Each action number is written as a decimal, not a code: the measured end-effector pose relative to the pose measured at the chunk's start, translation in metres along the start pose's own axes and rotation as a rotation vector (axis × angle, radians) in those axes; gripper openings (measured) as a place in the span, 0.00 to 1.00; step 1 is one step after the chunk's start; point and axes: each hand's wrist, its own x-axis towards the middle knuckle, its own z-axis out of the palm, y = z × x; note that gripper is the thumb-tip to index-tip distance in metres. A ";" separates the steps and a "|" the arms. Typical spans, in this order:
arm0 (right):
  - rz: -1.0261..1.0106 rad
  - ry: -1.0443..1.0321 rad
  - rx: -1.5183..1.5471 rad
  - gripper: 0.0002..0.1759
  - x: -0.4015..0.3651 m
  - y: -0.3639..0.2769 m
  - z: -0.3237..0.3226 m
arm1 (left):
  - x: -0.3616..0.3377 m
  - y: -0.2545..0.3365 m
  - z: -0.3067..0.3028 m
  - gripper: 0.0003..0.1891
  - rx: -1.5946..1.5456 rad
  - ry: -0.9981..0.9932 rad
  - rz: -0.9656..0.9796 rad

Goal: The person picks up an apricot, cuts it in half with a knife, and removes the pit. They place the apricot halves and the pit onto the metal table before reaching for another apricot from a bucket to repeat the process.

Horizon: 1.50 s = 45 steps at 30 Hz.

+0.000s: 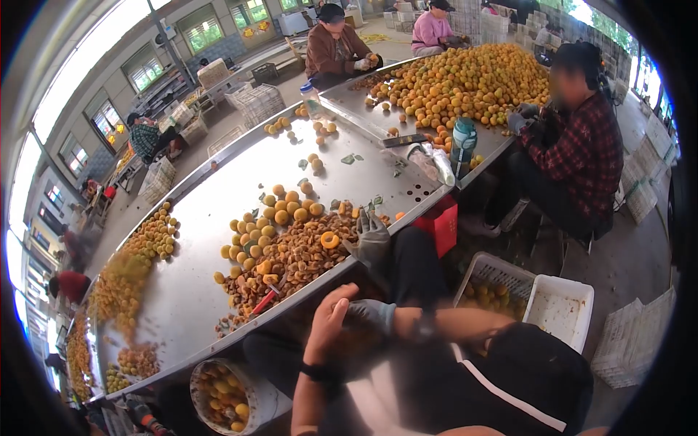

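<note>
My left hand [331, 316] is bare, with a black band at the wrist. Its fingers are pressed together beside the fingertips of my right hand; what it may hold is hidden. My right hand [372, 315] wears a grey glove, its fingers partly covered and blurred. Both are over my lap, near the metal table [200, 192]. At the table's edge rests a grey glove [373, 238], beside a heap of brown pits [309, 254]. A halved orange fruit [330, 240] lies on the heap. A red-handled tool [265, 299] lies at its near side, and whole fruits [280, 207] lie behind.
A bucket of fruit [222, 396] stands below the table edge. To the right are a fruit crate [502, 272] and a white bin [560, 309]. A green bottle [463, 142] stands near a large fruit pile [465, 83]. A person in plaid [582, 152] sits at right.
</note>
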 end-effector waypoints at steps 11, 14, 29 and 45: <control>-0.240 -0.259 -0.245 0.21 -0.009 -0.007 0.026 | 0.005 -0.001 0.018 0.23 0.321 0.463 -0.033; -0.324 -0.370 0.156 0.21 -0.102 -0.025 0.061 | -0.012 -0.107 -0.065 0.27 -0.221 0.796 -0.295; -0.893 0.349 -0.647 0.36 -0.006 -0.069 0.027 | 0.010 0.017 -0.018 0.14 0.014 0.294 -0.132; -0.737 -0.026 -0.476 0.25 -0.035 -0.044 0.059 | 0.008 0.000 0.026 0.21 -0.449 0.185 -0.363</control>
